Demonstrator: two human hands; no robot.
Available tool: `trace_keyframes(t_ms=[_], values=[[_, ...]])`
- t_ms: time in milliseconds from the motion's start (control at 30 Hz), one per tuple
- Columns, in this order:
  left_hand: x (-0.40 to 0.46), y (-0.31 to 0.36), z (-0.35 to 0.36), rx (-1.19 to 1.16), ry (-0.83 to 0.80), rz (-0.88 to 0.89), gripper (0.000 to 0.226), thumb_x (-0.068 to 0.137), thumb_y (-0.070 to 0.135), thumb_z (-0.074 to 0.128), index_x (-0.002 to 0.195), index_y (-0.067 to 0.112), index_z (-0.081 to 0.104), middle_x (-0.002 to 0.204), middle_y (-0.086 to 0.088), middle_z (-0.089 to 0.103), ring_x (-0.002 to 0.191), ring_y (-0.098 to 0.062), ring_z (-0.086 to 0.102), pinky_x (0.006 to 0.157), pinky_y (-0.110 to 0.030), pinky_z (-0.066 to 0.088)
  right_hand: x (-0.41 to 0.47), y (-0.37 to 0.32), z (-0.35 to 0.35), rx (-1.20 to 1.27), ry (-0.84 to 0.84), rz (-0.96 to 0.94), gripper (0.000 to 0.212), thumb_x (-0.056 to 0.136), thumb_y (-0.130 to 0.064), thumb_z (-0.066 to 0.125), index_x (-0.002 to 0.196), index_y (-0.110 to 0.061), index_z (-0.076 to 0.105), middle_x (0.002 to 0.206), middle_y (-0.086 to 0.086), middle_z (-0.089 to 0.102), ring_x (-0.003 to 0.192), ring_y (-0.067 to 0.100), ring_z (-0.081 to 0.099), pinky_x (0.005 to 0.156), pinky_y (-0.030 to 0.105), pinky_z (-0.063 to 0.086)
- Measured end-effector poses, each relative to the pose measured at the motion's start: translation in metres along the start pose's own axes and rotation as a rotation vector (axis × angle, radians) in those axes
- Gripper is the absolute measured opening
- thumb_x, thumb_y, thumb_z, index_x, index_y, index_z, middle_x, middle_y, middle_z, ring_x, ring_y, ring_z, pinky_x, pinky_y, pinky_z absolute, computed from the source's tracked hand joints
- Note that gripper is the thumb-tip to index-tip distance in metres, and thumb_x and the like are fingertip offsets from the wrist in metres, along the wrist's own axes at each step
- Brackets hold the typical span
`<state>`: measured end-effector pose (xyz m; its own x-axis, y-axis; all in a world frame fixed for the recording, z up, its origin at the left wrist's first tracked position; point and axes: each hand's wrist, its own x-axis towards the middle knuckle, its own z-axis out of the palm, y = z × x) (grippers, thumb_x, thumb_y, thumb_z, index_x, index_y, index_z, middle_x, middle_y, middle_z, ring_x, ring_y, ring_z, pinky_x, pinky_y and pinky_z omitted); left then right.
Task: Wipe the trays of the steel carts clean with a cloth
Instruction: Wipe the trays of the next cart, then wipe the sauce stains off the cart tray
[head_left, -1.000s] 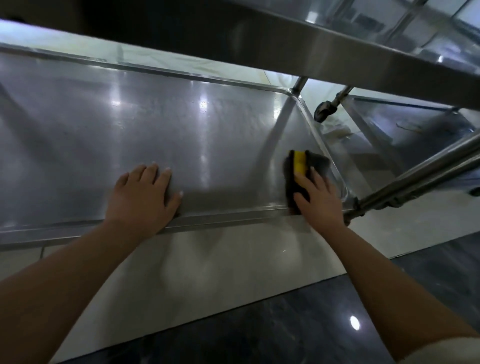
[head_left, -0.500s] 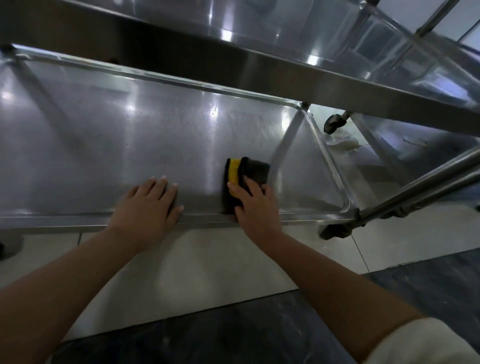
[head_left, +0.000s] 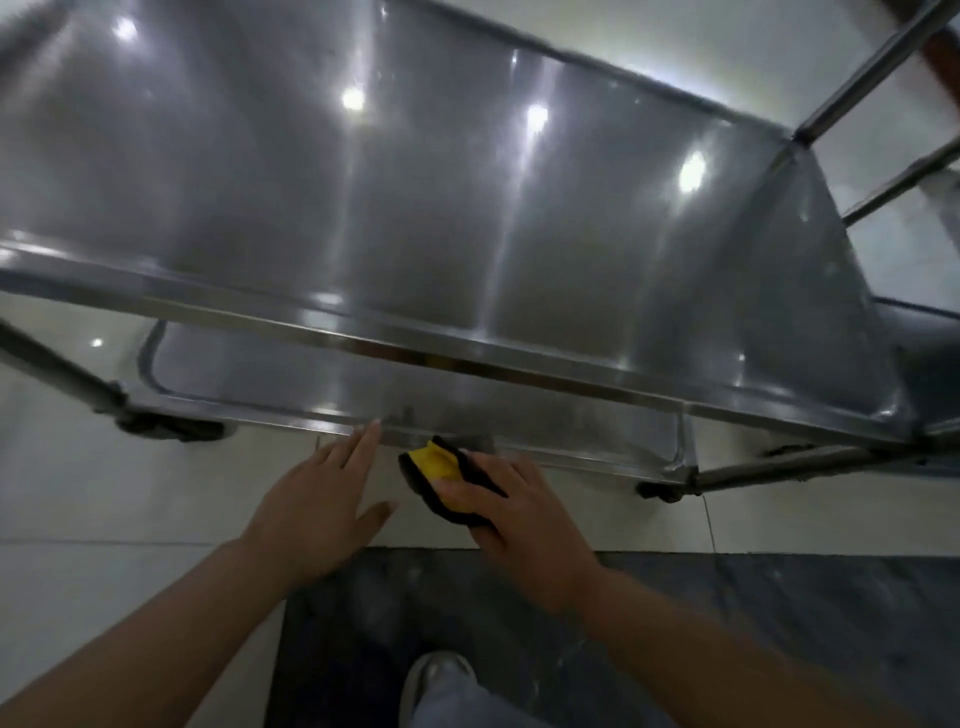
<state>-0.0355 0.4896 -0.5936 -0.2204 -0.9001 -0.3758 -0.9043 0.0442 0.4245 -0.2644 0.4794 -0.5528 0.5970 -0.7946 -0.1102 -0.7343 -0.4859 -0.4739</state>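
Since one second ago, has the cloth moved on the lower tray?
Yes. The cloth, in the right hand, has come off the lower tray, back over its front rim toward the person.

cloth (head_left: 441, 470): yellow, black edge | trays (head_left: 467, 208): silver-grey steel | floor (head_left: 104, 493): cream tile, dark marbled band

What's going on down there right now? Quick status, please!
Right hand gripping the yellow-and-black cloth, off the lower tray. Left hand open, fingertips near its front rim. Upper tray bare. Nothing blocking.

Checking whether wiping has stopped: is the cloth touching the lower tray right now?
Cannot tell. In the head view the cloth, gripped by the right hand, sits at the lower tray rim; no gap or contact shows plainly.
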Motion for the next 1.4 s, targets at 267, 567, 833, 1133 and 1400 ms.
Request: trace_keyframes(t_ms=[267, 567, 833, 1133, 1400], values=[[-0.127, 0.043, -0.147, -0.136, 0.053, 0.059, 0.086, 0.091, 0.041, 0.059, 0.152, 0.029, -0.001, 0.159, 0.005, 0.020, 0.140, -0.013, 0.029, 0.108, -0.024, 0.033, -0.018, -0.155, -0.137, 0.134, -0.069, -0.120, 0.049, 0.085, -0.002, 0.060, 0.132, -0.018, 0.058, 0.143, 0.010, 0.046, 0.109, 0.040, 0.051, 0.094, 0.048, 0.043], [-0.241, 0.080, -0.339, -0.107, 0.236, 0.161, 0.082, 0.083, 0.031, 0.071, 0.151, 0.024, 0.027, 0.144, 0.005, 0.044, 0.120, -0.015, 0.052, 0.090, -0.026, 0.048, -0.017, -0.317, -0.287, 0.061, 0.026, -0.215, 0.046, 0.084, -0.010, 0.050, 0.127, -0.019, 0.062, 0.137, 0.013, 0.053, 0.106, 0.037, 0.054, 0.091, 0.042, 0.049], [-0.278, 0.155, -0.481, -0.216, 0.263, 0.314, 0.056, 0.072, 0.043, 0.076, 0.120, 0.041, 0.047, 0.111, 0.025, 0.051, 0.102, -0.001, 0.052, 0.080, -0.021, 0.047, -0.054, -0.378, -0.436, -0.111, 0.178, -0.249, 0.043, 0.084, -0.015, 0.049, 0.124, -0.020, 0.065, 0.135, 0.014, 0.056, 0.109, 0.040, 0.057, 0.092, 0.048, 0.051], [-0.261, 0.295, -0.563, -0.080, 0.236, 0.442, 0.040, 0.074, 0.053, 0.071, 0.097, 0.032, 0.046, 0.098, 0.011, 0.065, 0.087, -0.015, 0.062, 0.077, -0.037, 0.052, -0.137, -0.353, -0.559, -0.224, 0.339, -0.165, 0.049, 0.091, -0.015, 0.062, 0.139, -0.019, 0.051, 0.144, 0.012, 0.046, 0.123, 0.035, 0.049, 0.098, 0.047, 0.048], [-0.210, 0.471, -0.552, -0.137, 0.260, 0.696, 0.043, 0.086, 0.038, 0.069, 0.125, 0.040, 0.054, 0.118, 0.018, 0.061, 0.102, -0.004, 0.058, 0.090, -0.033, 0.050, -0.242, -0.257, -0.653, -0.342, 0.426, -0.026, 0.046, 0.094, -0.013, 0.055, 0.139, -0.018, 0.049, 0.149, 0.010, 0.039, 0.134, 0.030, 0.037, 0.109, 0.044, 0.037]])
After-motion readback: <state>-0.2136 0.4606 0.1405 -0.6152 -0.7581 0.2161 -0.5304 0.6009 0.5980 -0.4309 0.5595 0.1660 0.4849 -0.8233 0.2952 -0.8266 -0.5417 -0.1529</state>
